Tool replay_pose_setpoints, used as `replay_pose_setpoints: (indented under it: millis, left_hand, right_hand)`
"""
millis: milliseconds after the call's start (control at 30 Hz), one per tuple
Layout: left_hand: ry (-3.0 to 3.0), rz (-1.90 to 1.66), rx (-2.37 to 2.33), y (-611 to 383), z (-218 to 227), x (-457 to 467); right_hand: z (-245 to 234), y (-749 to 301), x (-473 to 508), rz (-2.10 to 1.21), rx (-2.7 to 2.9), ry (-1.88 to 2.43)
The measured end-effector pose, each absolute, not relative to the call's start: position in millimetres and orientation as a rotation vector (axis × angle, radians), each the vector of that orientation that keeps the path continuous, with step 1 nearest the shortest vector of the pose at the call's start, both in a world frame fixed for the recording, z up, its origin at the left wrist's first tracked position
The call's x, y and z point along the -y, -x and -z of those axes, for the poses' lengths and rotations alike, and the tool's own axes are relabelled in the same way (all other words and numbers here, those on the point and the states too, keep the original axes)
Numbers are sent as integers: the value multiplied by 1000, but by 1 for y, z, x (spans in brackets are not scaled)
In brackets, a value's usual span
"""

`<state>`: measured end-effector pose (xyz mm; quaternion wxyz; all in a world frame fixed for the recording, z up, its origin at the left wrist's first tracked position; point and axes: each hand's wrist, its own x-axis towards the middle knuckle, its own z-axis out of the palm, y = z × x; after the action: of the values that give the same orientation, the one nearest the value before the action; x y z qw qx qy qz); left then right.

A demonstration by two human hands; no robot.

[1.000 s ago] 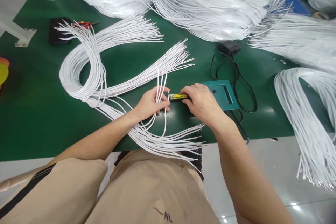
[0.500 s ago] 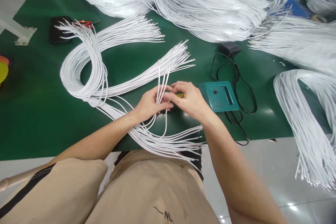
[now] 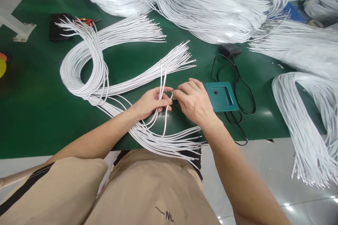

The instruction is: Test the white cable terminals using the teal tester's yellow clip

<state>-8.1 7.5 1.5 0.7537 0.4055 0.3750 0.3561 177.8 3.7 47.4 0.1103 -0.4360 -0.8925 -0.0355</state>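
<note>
My left hand [image 3: 148,104] is closed around a few white wires [image 3: 164,74], whose tips stick up above the fingers. One wire end bends across toward my right hand [image 3: 195,102]. The right hand is closed in a pinch at that end; a small pale or metallic bit shows at its fingertips, and the palm hides the rest. Below the hands, a loose bundle of white wires [image 3: 163,144] reaches over the table's front edge. Behind them, another fanned bundle [image 3: 158,66] lies on the green table [image 3: 34,112].
Right of my right hand sits a teal device with a recessed top [image 3: 221,96], beside a black adapter [image 3: 229,50] and its cord. Large wire piles [image 3: 211,3] cover the back. A hanging bundle [image 3: 293,112] is at right. Red-handled pliers [image 3: 86,21] lie by a black box [image 3: 59,27].
My right hand has turned palm-down and its fingers have curled in. A yellow piece seen between its fingers is now hidden. The left hand stays nearly in place with the wires.
</note>
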Motion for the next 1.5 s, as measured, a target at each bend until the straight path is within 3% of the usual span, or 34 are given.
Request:
replay_pose_setpoints:
  millis: [200,833,1500]
  left_hand:
    - [-1123,-764,-994,6,3,-6]
    - [-1156,-811,-966,4,2,-4]
    - [-1217,-833,-984,4,2,-2]
  right_hand:
    - [-46,-196,-8,-20,2634,1524]
    - [-40,-172,-7,-688,2097,1544]
    - [-49,-177,-7,-871,1902,1537]
